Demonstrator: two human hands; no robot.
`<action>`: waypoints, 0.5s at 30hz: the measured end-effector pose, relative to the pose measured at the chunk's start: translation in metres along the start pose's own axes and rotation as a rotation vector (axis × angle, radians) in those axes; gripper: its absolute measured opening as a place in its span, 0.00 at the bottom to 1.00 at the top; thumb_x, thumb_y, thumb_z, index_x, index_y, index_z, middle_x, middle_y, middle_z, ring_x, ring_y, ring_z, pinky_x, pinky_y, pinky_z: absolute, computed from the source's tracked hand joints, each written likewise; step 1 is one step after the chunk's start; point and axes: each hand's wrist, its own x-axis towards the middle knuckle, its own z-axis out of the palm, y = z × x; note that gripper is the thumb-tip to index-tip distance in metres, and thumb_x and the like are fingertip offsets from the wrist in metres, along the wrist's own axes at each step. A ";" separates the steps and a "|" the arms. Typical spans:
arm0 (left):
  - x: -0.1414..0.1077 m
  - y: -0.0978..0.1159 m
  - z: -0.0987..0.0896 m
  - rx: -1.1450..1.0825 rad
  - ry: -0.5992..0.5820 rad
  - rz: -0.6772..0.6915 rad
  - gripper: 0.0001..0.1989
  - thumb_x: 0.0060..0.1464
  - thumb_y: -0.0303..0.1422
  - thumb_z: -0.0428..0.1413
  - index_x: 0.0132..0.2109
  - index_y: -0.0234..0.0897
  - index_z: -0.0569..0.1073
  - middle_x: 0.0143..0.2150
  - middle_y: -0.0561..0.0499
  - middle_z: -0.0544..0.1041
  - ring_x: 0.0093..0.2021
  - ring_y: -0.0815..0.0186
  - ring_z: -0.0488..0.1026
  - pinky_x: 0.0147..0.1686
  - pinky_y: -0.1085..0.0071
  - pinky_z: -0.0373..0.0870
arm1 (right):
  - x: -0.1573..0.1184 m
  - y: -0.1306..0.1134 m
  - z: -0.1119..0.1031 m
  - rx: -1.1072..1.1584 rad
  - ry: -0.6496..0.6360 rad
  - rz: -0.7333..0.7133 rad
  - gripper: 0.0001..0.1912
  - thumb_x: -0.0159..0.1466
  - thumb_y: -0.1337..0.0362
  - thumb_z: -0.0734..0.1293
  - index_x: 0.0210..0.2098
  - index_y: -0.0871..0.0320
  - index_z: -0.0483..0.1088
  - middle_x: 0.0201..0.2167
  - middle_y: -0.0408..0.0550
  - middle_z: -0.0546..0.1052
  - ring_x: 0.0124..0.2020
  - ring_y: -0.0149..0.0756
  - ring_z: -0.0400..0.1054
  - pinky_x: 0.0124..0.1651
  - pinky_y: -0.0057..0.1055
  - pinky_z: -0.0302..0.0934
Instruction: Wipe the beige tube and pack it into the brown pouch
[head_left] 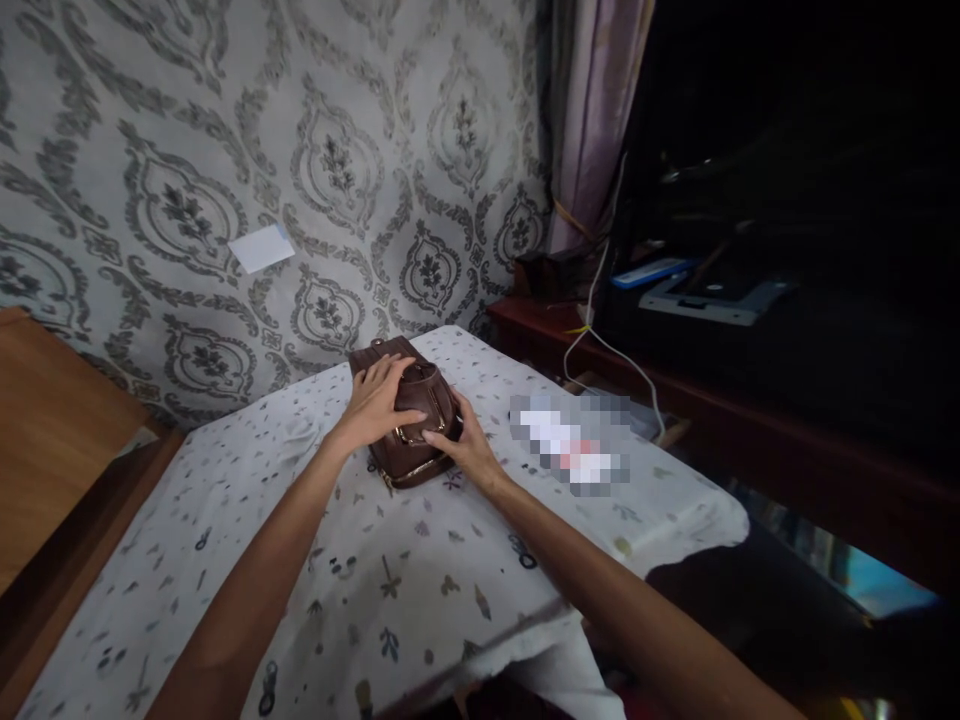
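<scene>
A dark brown bag, leather-looking with gold-coloured zips and a front pocket, lies on the cloth-covered table. Across its upper left part rests my left hand, with the fingers stretched out and the thumb apart over the front pocket. My right hand grips the bag's right side, its thumb on the front and its fingers partly hidden along the edge. The pocket's zip runs near both thumbs. What is inside the bag cannot be seen.
A white patterned cloth covers the table. To the bag's right lies a pixelated item. A white cable hangs by the dark red shelf. Wooden furniture stands at left, and a paper is on the wall.
</scene>
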 end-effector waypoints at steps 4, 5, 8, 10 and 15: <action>0.002 0.000 0.002 -0.006 0.016 0.007 0.42 0.51 0.41 0.65 0.69 0.43 0.58 0.73 0.38 0.59 0.74 0.44 0.50 0.68 0.43 0.49 | 0.000 0.003 0.004 -0.042 0.035 -0.030 0.49 0.53 0.46 0.77 0.67 0.55 0.57 0.67 0.57 0.66 0.68 0.49 0.61 0.72 0.51 0.51; 0.002 -0.001 0.003 -0.007 0.023 0.007 0.42 0.51 0.41 0.65 0.68 0.43 0.59 0.73 0.38 0.59 0.74 0.44 0.50 0.68 0.43 0.49 | -0.001 0.005 0.005 -0.046 0.045 -0.033 0.49 0.53 0.46 0.77 0.67 0.55 0.57 0.67 0.57 0.65 0.68 0.49 0.61 0.72 0.51 0.51; 0.002 -0.002 0.004 -0.007 0.042 0.004 0.41 0.50 0.40 0.66 0.68 0.44 0.59 0.73 0.39 0.60 0.74 0.44 0.51 0.68 0.43 0.49 | -0.001 0.009 0.007 -0.059 0.073 -0.037 0.49 0.53 0.46 0.77 0.67 0.54 0.57 0.67 0.56 0.66 0.67 0.49 0.61 0.71 0.51 0.52; 0.001 -0.002 0.004 -0.003 0.044 0.006 0.41 0.50 0.40 0.66 0.68 0.44 0.60 0.72 0.39 0.60 0.73 0.43 0.52 0.68 0.42 0.50 | -0.001 0.012 0.007 -0.070 0.081 -0.035 0.49 0.53 0.45 0.77 0.67 0.54 0.57 0.66 0.56 0.67 0.67 0.49 0.62 0.70 0.52 0.53; 0.004 0.005 0.002 0.029 0.077 0.004 0.30 0.57 0.39 0.61 0.64 0.43 0.65 0.69 0.40 0.66 0.70 0.46 0.59 0.65 0.45 0.57 | 0.000 0.018 0.007 -0.106 0.092 -0.041 0.47 0.54 0.46 0.76 0.66 0.53 0.58 0.63 0.55 0.70 0.64 0.49 0.64 0.69 0.52 0.56</action>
